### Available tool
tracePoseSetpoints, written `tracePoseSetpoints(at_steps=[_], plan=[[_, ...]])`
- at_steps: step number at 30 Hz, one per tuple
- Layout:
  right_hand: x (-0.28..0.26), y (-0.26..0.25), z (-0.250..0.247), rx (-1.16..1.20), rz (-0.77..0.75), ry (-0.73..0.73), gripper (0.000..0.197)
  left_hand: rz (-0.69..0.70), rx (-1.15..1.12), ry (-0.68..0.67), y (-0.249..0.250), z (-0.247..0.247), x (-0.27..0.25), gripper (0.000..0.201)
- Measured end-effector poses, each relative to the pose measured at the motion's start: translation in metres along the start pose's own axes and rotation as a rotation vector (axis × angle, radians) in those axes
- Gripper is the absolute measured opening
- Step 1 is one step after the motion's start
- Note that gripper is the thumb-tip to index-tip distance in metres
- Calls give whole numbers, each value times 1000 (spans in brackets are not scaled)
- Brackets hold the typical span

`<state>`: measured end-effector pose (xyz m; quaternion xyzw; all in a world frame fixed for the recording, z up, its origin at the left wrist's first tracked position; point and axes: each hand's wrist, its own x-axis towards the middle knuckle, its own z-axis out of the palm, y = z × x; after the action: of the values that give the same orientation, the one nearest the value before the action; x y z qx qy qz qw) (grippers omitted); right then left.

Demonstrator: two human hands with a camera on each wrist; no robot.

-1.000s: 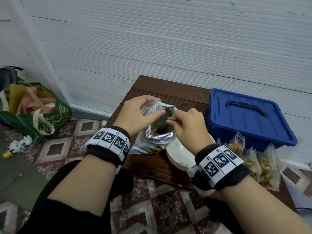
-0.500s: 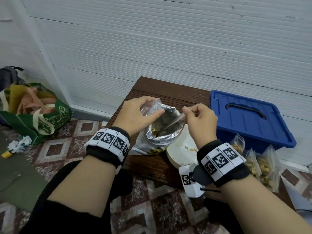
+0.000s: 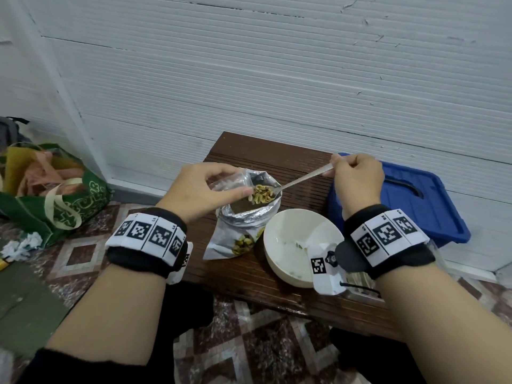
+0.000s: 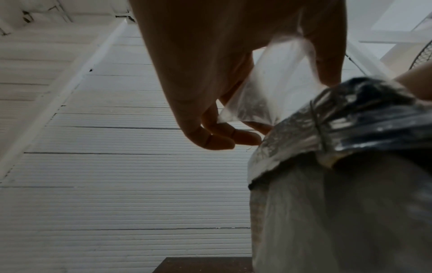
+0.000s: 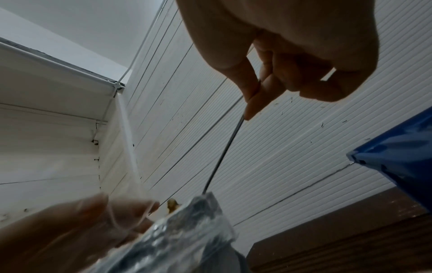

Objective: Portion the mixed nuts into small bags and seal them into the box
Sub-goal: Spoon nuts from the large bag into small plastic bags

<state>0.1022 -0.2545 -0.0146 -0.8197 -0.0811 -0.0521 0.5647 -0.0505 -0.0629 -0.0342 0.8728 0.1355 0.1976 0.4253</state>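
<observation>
The right wrist hid the small filled bags at 3 o'clock on the tabletop (image 3: 277, 159). The blue box (image 3: 432, 206) sat partly behind the right hand (image 3: 357, 184). In the right wrist view, the foil nut bag (image 5: 187, 238) was blurred and perhaps cut off at 6 o'clock.

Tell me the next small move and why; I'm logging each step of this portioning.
Probably tip the spoon sideways into the small clear bag. The right hand holds the spoon heaped with nuts just above the foil nut pouch, and the left hand pinches the clear bag right beside it. Whether its mouth is open is unclear.
</observation>
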Motion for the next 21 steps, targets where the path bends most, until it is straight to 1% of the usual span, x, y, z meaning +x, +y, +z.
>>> tracePoseSetpoints(at_steps=[3, 7, 11, 14, 18, 21], plan=[[11, -4, -6, 26, 4, 20, 23, -11, 43, -14, -1, -1, 1, 43], [18, -13, -8, 65, -39, 45, 30, -26, 83, -23, -1, -1, 1, 39], [14, -19, 1, 47, -46, -14, 26, -13, 108, -28, 1, 5, 3, 40], [7, -23, 11, 53, -68, -65, 37, 8, 134, -31, 0, 12, 5, 39], [-4, -28, 20, 112, -130, -140, 22, 19, 157, 14, 0, 17, 8, 28], [-9, -31, 21, 202, -166, -178, 17, 33, 133, 63, 3, 16, 7, 24]])
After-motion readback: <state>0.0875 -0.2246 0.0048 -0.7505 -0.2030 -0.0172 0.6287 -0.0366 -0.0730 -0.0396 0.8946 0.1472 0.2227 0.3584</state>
